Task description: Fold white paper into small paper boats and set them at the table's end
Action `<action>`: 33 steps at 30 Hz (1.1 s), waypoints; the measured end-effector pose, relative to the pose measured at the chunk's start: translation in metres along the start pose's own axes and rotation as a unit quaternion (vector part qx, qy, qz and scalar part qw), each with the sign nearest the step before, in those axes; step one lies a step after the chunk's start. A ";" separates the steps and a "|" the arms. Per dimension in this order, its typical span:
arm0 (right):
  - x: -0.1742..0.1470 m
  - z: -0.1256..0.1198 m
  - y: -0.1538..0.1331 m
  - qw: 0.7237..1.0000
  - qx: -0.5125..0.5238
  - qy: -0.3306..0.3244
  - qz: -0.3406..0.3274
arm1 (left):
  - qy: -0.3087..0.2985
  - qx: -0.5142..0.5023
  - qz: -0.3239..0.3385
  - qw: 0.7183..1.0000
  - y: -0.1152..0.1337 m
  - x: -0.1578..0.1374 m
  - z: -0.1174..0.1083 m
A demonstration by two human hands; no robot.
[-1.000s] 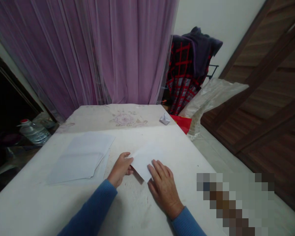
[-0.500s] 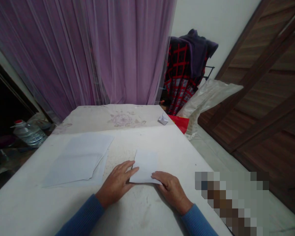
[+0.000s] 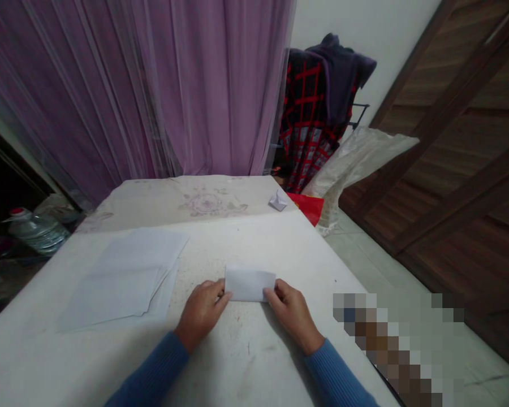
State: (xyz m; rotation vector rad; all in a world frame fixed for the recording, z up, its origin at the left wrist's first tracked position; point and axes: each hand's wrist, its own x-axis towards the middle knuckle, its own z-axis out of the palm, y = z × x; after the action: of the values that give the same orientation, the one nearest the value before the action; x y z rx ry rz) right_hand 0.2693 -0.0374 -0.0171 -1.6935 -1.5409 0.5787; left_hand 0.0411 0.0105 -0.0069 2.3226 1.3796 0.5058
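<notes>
The folding looks partway along. The white paper [image 3: 249,285] is a small plain rectangle, apparently doubled over, above the near half of the worktop [image 3: 220,370], nearer its right edge than its left. The left hand [image 3: 201,312] pinches one end between thumb and fingers; the right hand [image 3: 294,315] grips the other. Near the far right corner sits a small folded paper piece [image 3: 278,200], seemingly finished. The loose sheets [image 3: 123,277] toward the left edge lie flat, unfolded. How many folds remain cannot be told.

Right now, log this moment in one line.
left hand: gripping small white paper | right hand: gripping same | paper stack: on table, left
</notes>
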 end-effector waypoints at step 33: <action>0.013 0.030 -0.001 0.955 -0.288 0.062 0.032 | 0.055 0.073 -0.103 0.990 0.013 0.004 0.017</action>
State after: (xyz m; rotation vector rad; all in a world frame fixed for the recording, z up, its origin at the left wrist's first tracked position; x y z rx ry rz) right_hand 0.2479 -0.0177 -0.0324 -2.1678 -1.6659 0.0383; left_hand 0.0610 0.0058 -0.0146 2.2577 1.7399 0.4907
